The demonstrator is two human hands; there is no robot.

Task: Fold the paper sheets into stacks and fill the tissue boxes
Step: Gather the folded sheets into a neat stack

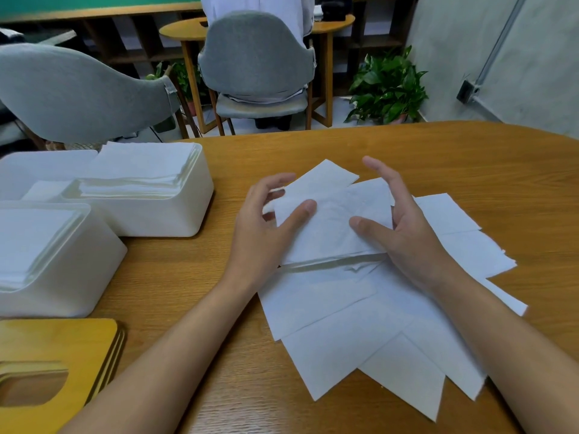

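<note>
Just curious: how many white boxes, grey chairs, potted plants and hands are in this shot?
White boxes: 3
Grey chairs: 2
Potted plants: 2
Hands: 2
Total: 9

A grey chair (pixel 257 54) and a leafy potted plant (pixel 388 86) stand beyond the wooden table (pixel 438 158)
</note>
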